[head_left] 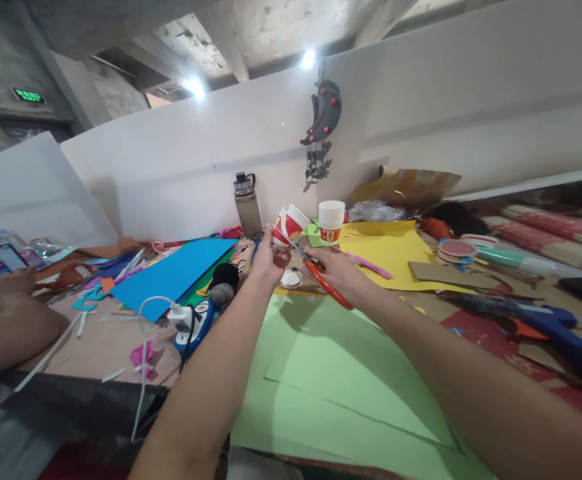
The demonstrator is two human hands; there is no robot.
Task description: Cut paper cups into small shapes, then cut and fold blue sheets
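My left hand (271, 259) grips a red and white paper cup (292, 222), its wall cut open and spread apart. In my right hand (335, 265) is a pair of scissors (325, 280) with orange-red handles, the blades pointing up and left to the cup. Whether the blades touch the paper I cannot tell. Under my hands lies a round white piece (291, 277), partly shaded. Just behind the right hand stands a stack of paper cups (331, 220). Green paper sheets (341, 360) cover the table below my forearms.
Blue paper (181, 270), yarn balls (222, 295) and a blue power strip (201, 323) with a white cable lie left. A bottle (247, 207) stands behind. Yellow paper (395, 253), a pink pen (369, 265) and a blue glue gun (545, 327) are right. A co-worker's arm (15, 327) is far left.
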